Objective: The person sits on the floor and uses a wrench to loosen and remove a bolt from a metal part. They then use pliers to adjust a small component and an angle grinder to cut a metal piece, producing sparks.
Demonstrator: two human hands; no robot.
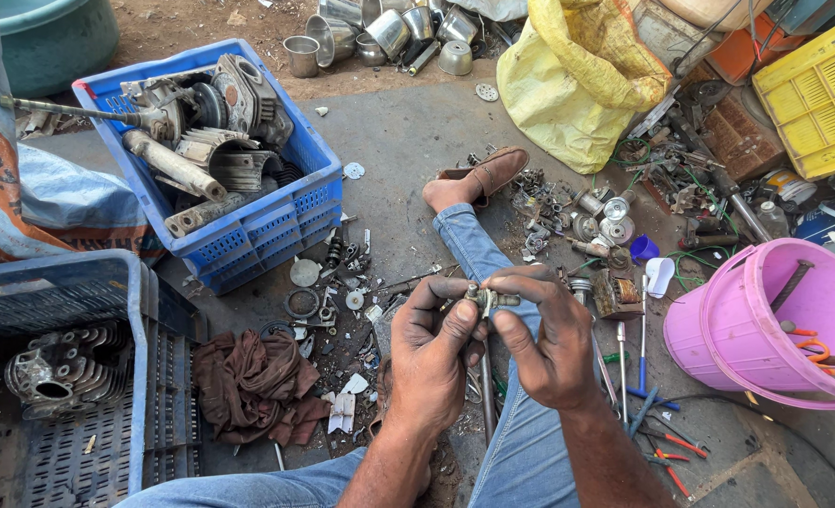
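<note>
Both hands are pinched shut on a small metal fitting [489, 298] held above the person's lap. Left hand [429, 343] grips its left end and right hand [541, 329] its right, so the long axis runs left-right, with both hands equally close.

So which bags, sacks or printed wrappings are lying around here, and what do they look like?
Yellow plastic bag: top centre right, bulging and crumpled, no print visible.
Woven sack: left edge, orange, white and grey-blue, dark print on it.
No screens or signs show.
Both hands hold a small metal part.
</note>
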